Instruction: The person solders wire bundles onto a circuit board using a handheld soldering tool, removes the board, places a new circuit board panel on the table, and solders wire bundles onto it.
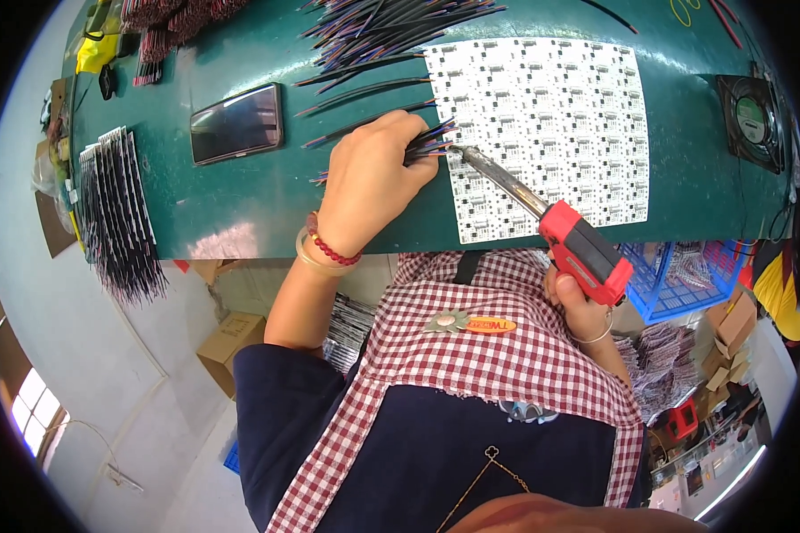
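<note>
My left hand [373,173] is closed on several thin black cables [430,145] with coloured wire ends, at the left edge of a white circuit board panel [551,142]. My right hand [576,306] grips a red and black soldering gun [588,252] by its handle, just off the table's front edge. Its metal tip meets the panel's left border, close beside the wire ends; whether they touch I cannot tell. More black cables [373,90] lie in a row along that border, farther back. The fingertips of my left hand are partly hidden behind the cables.
A heap of black cables [373,31] lies at the back of the green table [240,204]. To the left are a phone [237,123] and a stack of finished-looking cable strips [120,209]. A small fan [752,123] stands at the right; a blue basket [684,284] sits below the edge.
</note>
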{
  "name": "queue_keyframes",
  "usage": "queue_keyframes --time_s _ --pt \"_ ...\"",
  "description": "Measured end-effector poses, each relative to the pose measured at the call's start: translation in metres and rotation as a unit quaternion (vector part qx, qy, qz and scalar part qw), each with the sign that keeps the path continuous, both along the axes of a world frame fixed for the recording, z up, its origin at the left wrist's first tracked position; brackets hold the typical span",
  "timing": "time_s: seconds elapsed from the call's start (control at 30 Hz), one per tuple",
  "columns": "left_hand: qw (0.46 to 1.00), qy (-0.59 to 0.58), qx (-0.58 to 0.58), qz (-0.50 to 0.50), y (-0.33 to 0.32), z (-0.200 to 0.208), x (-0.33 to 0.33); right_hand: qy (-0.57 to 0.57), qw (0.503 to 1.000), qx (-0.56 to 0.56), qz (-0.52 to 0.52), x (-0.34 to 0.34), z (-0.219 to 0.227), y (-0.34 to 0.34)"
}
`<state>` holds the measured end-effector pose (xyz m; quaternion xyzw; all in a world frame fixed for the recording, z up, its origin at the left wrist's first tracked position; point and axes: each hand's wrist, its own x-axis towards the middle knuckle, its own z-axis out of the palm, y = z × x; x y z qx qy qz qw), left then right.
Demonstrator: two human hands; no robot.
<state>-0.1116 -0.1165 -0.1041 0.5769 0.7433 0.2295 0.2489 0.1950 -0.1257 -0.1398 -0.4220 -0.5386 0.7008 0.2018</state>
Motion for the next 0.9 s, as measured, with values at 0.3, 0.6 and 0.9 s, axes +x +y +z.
queue_keyframes --time_s 0.3,0.6,0.9 --pt "1.0 0.007 -0.012 0.009 0.002 0.001 0.001 0.018 0.999 -0.042 0.003 0.002 0.009 0.002" --pt "1.0 0.009 0.0 0.001 0.002 -0.001 0.0 0.013 0.998 -0.053 0.013 0.003 0.011 0.003" --pt "1.0 0.015 0.01 -0.006 0.003 -0.001 0.0 0.02 0.999 -0.022 -0.028 0.003 0.017 0.001"
